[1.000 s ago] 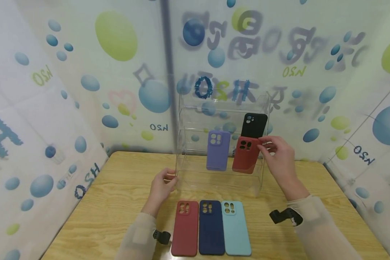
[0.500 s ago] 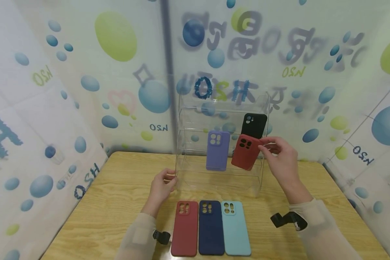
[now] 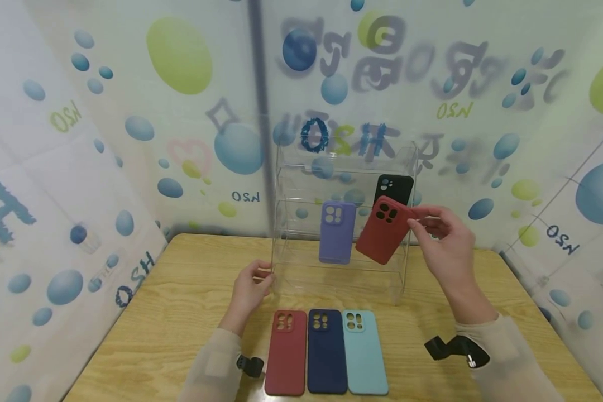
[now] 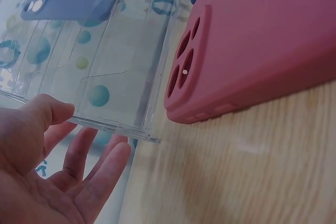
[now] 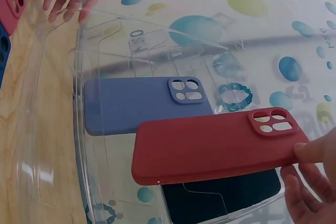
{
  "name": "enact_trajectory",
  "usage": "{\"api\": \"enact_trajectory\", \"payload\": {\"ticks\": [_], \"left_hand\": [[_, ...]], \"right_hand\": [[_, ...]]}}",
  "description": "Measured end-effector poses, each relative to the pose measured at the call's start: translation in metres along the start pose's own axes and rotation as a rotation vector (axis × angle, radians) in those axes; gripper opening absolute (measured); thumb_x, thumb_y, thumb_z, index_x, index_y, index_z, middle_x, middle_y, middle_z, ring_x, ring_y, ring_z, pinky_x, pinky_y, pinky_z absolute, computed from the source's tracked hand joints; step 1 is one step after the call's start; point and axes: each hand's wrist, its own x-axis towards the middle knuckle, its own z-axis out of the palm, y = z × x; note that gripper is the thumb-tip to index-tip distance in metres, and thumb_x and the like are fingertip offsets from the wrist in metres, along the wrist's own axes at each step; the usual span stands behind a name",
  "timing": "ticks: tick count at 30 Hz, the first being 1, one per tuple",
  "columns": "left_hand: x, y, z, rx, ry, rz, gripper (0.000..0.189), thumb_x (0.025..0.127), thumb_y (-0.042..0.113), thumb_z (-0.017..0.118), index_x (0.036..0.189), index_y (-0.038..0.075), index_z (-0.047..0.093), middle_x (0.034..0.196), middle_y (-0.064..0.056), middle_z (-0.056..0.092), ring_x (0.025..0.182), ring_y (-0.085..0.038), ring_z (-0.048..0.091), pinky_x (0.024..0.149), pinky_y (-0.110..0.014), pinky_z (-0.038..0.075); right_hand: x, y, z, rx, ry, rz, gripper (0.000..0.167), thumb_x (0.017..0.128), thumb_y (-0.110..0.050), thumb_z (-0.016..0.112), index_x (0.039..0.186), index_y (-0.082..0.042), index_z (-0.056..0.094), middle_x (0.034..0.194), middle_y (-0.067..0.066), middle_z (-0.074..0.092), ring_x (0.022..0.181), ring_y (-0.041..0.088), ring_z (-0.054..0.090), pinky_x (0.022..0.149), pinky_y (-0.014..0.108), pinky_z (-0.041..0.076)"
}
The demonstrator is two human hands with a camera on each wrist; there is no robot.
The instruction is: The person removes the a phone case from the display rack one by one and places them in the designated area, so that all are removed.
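My right hand (image 3: 444, 245) pinches a red phone case (image 3: 382, 237) by its upper right corner, between thumb and fingers. The case tilts in front of the clear tiered display stand (image 4: 118, 85), overlapping the lower part of a black phone case (image 3: 396, 187) in the head view. In the right wrist view the red case (image 5: 210, 150) appears apart from the purple-blue phone case (image 5: 139, 106) on the stand. My left hand (image 3: 249, 287) holds the stand's lower left edge, thumb on one side and fingers on the other.
On the wooden table (image 3: 181, 312), a red phone case (image 3: 285, 363), a dark blue one (image 3: 327, 360) and a light blue one (image 3: 367, 363) lie side by side before the stand. A patterned curtain (image 3: 206, 167) hangs behind the table.
My right hand has moved right and drawn the red case up from its place on the stand, tilting it. The left hand and the other cases have stayed put.
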Motion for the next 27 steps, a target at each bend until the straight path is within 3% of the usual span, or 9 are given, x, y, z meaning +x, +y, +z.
{"api": "enact_trajectory", "payload": {"ticks": [5,12,15,21,27], "left_hand": [[-0.002,-0.001,0.001,-0.004,-0.008,-0.006,0.017,0.098,0.004,0.068,0.115,0.003,0.068,0.105,-0.021,0.069,0.087,-0.027,0.070,0.069,-0.035,0.064],[0.000,0.000,0.000,-0.007,-0.001,-0.007,0.017,0.098,0.004,0.068,0.115,0.004,0.069,0.106,-0.021,0.069,0.088,-0.027,0.071,0.070,-0.037,0.065],[0.000,0.002,0.000,-0.002,0.002,-0.004,0.017,0.098,0.004,0.068,0.115,0.004,0.068,0.106,-0.022,0.069,0.089,-0.028,0.071,0.070,-0.037,0.065],[0.000,0.002,0.000,0.001,-0.001,-0.017,0.017,0.099,0.005,0.067,0.116,0.004,0.068,0.105,-0.020,0.068,0.090,-0.028,0.071,0.071,-0.038,0.065],[-0.001,0.002,0.000,0.011,0.006,-0.013,0.019,0.098,0.005,0.068,0.117,0.005,0.069,0.106,-0.021,0.069,0.090,-0.028,0.071,0.068,-0.035,0.064]], "right_hand": [[-0.006,0.001,-0.010,0.001,-0.063,0.045,0.022,0.094,-0.014,0.077,0.114,-0.008,0.073,0.102,-0.012,0.070,0.084,-0.003,0.069,0.075,0.009,0.054],[-0.013,0.007,-0.024,-0.034,-0.201,0.081,0.024,0.096,-0.019,0.075,0.116,-0.006,0.072,0.099,-0.014,0.067,0.083,-0.004,0.069,0.072,0.011,0.056],[-0.016,0.010,-0.030,-0.063,-0.252,0.093,0.024,0.096,-0.020,0.075,0.116,-0.007,0.072,0.101,-0.010,0.068,0.082,-0.003,0.069,0.071,0.013,0.056],[-0.021,0.014,-0.039,-0.140,-0.371,0.117,0.023,0.096,-0.021,0.075,0.115,-0.008,0.072,0.106,0.011,0.072,0.077,0.005,0.071,0.067,0.020,0.058],[-0.023,0.023,-0.045,-0.192,-0.499,0.184,0.027,0.096,-0.022,0.076,0.116,-0.007,0.070,0.109,0.015,0.074,0.082,0.006,0.073,0.071,0.023,0.060]]}}
